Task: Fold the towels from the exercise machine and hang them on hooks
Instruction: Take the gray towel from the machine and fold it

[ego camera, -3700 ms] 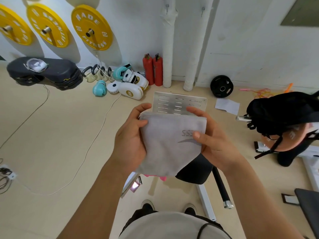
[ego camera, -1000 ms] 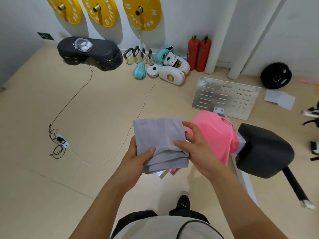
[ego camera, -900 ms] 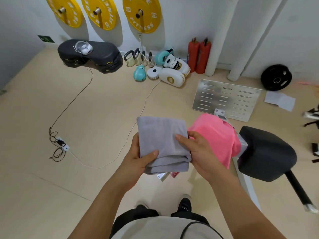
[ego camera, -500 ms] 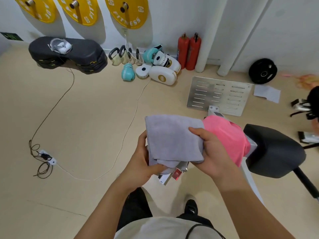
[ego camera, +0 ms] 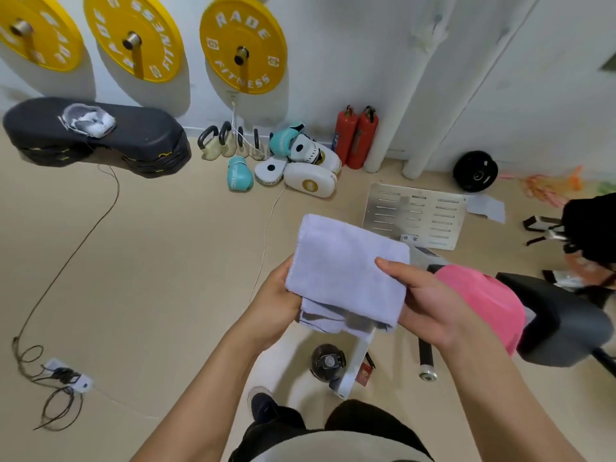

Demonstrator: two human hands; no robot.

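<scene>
Folded grey towel (ego camera: pixel 346 271), held in the air between your 2 hands above the floor. Keep its stitched edges aligned and the layers pressed flat, since the lower layers sag loose at the near edge. Your left hand (ego camera: pixel 276 305) grips its left edge from beneath; your right hand (ego camera: pixel 430 305) pinches the right side, thumb across the top. A pink towel (ego camera: pixel 483 301) lies draped on the exercise machine (ego camera: pixel 563 325), just right of your right hand.
</scene>
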